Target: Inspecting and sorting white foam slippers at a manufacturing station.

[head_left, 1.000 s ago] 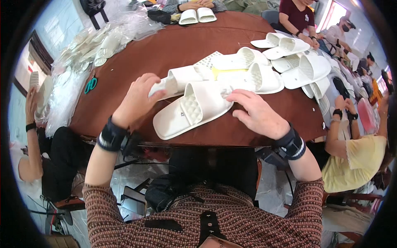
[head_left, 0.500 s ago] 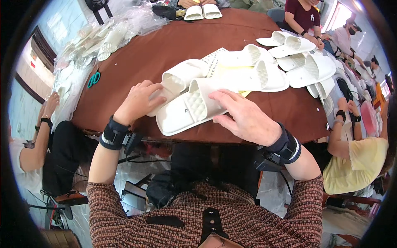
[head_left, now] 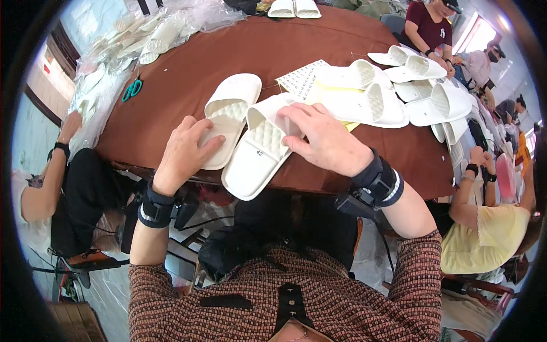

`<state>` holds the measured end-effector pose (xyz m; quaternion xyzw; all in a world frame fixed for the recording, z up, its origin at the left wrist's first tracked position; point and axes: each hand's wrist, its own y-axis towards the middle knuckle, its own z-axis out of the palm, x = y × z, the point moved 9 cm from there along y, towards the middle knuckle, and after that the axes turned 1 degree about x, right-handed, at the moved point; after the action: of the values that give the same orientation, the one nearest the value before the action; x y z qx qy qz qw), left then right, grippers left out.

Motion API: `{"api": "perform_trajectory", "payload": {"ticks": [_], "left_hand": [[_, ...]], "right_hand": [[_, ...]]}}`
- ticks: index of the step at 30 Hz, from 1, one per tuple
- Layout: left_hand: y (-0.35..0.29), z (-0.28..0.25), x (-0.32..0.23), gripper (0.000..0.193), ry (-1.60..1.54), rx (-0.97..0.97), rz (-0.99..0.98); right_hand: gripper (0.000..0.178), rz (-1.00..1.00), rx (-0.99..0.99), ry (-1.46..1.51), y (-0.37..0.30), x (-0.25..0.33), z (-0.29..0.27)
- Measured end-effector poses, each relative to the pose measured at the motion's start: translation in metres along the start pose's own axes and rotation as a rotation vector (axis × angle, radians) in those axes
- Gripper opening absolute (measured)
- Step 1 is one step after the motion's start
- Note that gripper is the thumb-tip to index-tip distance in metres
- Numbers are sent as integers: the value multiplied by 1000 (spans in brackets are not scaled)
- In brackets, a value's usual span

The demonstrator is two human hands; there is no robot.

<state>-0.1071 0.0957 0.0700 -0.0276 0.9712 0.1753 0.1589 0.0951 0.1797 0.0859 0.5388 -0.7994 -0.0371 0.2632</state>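
Two white slide slippers lie side by side at the near edge of the table, toes pointing away from me. My left hand (head_left: 189,149) grips the outer edge of the left slipper (head_left: 238,89), its thumb and fingertips over the insole. On the right slipper (head_left: 246,175), my right hand (head_left: 327,137) has bent fingers on the strap and the thumb against its side. Both footbeds have a quilted pattern, and the right one carries a small dark print at the heel. Behind them rests a white sheet with rows of small dots (head_left: 299,80).
More white slippers (head_left: 384,105) spread across the right of the brown tabletop (head_left: 188,62), some on yellow paper. Teal-handled scissors (head_left: 133,89) and plastic-bagged slippers (head_left: 162,40) are at the left. Co-workers sit on both sides, one in a yellow top (head_left: 484,236).
The pair has swung from slanting rightward to pointing more straight away from me, and the slippers stand more apart. My right hand has moved slightly left along with the strap.
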Motion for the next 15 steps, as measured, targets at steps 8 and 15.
{"api": "perform_trajectory", "payload": {"ticks": [8,15], "left_hand": [[-13,-1,-12,34,-67,-129,89],[-26,3,-32,35,-36,-118,84]], "right_hand": [[33,-42,-89,5,25,-19,4],[33,-21,-49,66,28,-37,0]]}}
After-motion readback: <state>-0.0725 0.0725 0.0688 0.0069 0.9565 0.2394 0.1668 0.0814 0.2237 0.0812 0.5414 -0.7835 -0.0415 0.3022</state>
